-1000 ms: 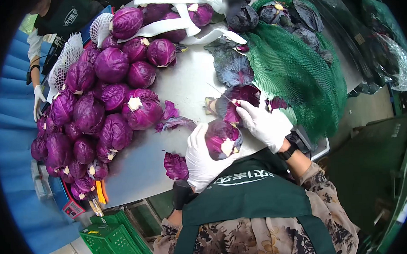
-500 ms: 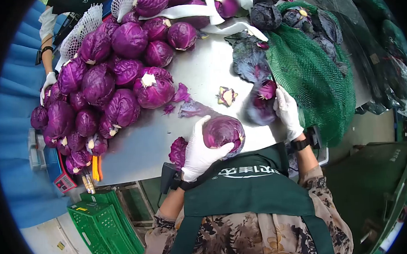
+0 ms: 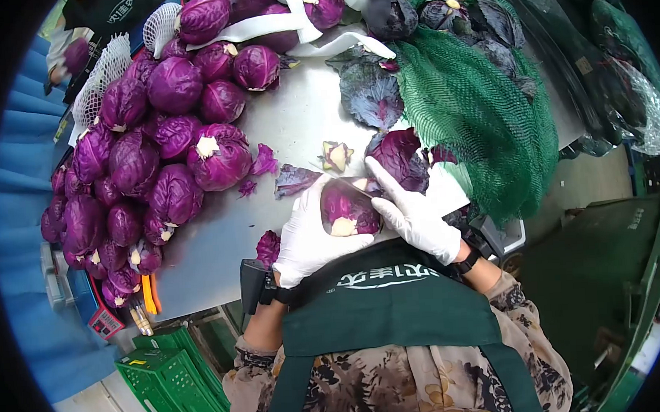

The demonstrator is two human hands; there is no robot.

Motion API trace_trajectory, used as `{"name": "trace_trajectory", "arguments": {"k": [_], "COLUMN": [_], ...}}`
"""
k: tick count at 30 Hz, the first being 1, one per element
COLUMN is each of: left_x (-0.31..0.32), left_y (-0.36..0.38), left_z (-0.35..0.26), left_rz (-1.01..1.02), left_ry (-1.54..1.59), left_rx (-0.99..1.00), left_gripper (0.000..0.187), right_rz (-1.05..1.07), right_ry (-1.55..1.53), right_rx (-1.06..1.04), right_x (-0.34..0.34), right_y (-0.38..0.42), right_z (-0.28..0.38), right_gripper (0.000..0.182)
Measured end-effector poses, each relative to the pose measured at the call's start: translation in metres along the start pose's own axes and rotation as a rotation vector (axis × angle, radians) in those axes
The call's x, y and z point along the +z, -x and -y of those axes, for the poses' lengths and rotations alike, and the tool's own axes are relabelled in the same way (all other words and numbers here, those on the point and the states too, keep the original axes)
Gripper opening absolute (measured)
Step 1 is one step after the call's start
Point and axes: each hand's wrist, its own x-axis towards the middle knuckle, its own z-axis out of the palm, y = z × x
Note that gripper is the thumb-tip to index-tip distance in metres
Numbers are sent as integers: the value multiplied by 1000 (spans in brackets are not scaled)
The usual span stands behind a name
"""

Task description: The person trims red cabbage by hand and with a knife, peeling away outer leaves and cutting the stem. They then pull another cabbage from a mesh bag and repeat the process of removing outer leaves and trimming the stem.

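Note:
My left hand (image 3: 305,233), in a white glove, wraps the left and near side of a purple cabbage (image 3: 350,207) at the table's front edge. The cabbage's pale cut stem faces toward me. From the right, my gloved right hand (image 3: 418,220) reaches to it with fingers spread, the thumb right at its side. Just beyond the right fingertips lie loose purple outer leaves (image 3: 400,156). A trimmed stem piece (image 3: 336,156) and a torn leaf (image 3: 296,180) rest behind the held cabbage.
Peeled purple cabbages (image 3: 135,162) are heaped on the left of the metal table (image 3: 284,119). On the right, a green mesh bag (image 3: 482,123) holds dark unpeeled cabbages. Green crates (image 3: 171,382) stand below left. Another person's hand (image 3: 58,73) is at the upper left.
The cabbage has been turned, so its stem end now faces me. My right hand has moved left, from the loose leaves to the cabbage. The other person's hand has left the heap.

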Motion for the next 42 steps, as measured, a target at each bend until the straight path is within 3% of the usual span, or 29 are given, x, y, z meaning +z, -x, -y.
{"name": "trace_trajectory", "arguments": {"k": [1,2,4,6,8,10,14,19,20,22,28,31,32,34,36,37,40,42], "left_x": [4,6,9,6,0,8,13,13,15,15,18,10,8,1,2,3,0,0], "left_y": [-4,-3,-1,1,-3,-3,2,1,2,7,6,9,10,14,18,19,19,18], "left_z": [7,10,10,1,-9,3,9,5,7,4,7,-2,-1,2,14,18,18,15], "left_rz": [-35,-40,-77,-111,12,9,-82,-90,-98,-72,-67,-53,-52,3,48,61,82,-30], "left_ry": [46,44,42,-70,103,107,63,109,-10,-95,-134,-117,-120,-97,-71,9,96,37], "left_rx": [42,45,26,28,-11,46,80,87,64,23,15,33,35,185,198,170,126,180], "left_gripper": [103,103,99,96,100,100,99,101,102,105,108,107,107,105,107,106,103,102], "right_rz": [-44,20,-38,-46,138,-34,-89,-43,-42,34,-185,-295,-319,-335,-415,-476,-330,-206], "right_ry": [-281,-316,71,456,327,414,438,444,446,-188,116,203,152,169,33,-75,31,178], "right_rx": [24,112,-28,-345,-140,-315,-352,-222,-227,80,-177,-166,-144,144,262,183,277,290], "right_x": [2,-6,-16,-13,-12,-6,0,3,-1,-10,5,0,-6,-22,-23,-22,-24,-31], "right_y": [-3,-1,3,9,16,15,13,14,11,6,1,-11,-16,-27,-40,-46,-37,-33], "right_z": [-2,-2,11,12,25,22,23,26,25,22,19,9,4,6,-28,-38,-42,-2], "right_gripper": [62,63,62,61,61,63,62,54,54,47,44,21,19,16,16,17,29,54]}}
